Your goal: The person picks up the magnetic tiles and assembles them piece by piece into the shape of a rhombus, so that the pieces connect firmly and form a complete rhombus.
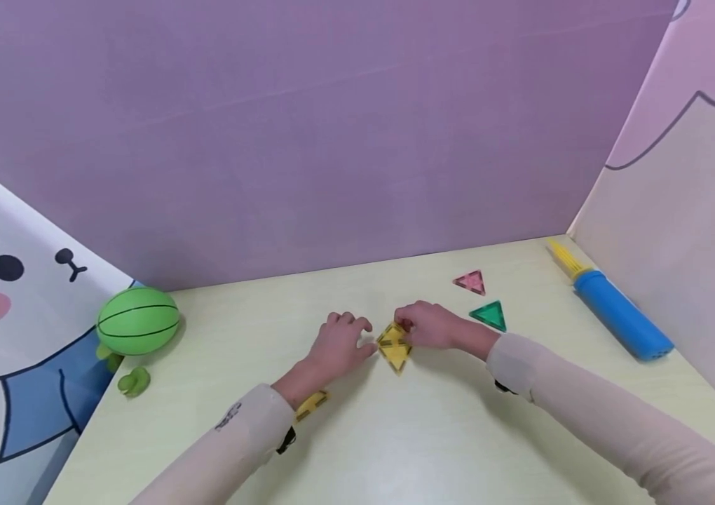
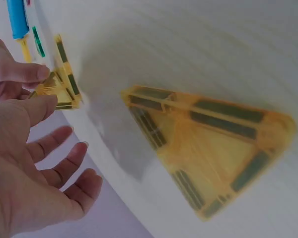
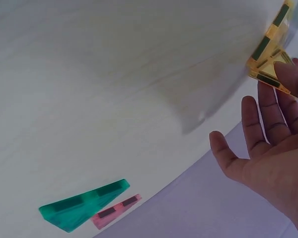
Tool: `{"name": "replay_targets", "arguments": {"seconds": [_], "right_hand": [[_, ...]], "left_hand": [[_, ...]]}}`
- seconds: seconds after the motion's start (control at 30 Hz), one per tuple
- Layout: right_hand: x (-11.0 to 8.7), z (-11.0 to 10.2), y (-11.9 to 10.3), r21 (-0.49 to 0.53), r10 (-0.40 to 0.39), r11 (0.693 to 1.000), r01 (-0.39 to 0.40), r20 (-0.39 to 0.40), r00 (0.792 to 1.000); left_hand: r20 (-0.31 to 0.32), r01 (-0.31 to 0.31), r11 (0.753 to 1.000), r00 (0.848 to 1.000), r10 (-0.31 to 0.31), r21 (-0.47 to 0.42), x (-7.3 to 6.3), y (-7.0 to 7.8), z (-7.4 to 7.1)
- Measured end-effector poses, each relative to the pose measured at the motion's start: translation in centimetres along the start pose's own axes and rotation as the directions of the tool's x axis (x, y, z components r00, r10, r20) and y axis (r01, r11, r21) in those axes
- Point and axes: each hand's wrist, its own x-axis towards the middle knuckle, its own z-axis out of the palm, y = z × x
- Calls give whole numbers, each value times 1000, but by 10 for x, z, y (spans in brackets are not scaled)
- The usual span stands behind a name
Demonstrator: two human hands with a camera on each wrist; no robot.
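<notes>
I get a dark print on the left sleeve point(image 1: 228, 416), too small to read. I have the right hand point(image 1: 433, 326) pinching the upper yellow tile point(image 1: 392, 332) between thumb and fingers, edge meeting the lower yellow tile point(image 1: 397, 357) mid-table; the left hand point(image 1: 340, 345) is loosely spread, thumb tip at the tiles' left corner, contact unclear. Third yellow tile point(image 1: 313, 405) lies by the left wrist, green triangle point(image 1: 489, 315) near the right forearm.
</notes>
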Motion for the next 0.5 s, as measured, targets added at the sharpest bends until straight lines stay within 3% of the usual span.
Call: {"name": "replay_targets", "arguments": {"seconds": [0.3, 0.5], "right_hand": [[-3, 4, 1, -156, 12, 988, -19, -42, 999], [-5, 6, 1, -200, 17, 979, -27, -53, 998]], "left_hand": [[-11, -30, 1000, 999, 30, 0, 13, -2, 13], [-23, -35, 999, 999, 35, 32, 14, 2, 17]]}}
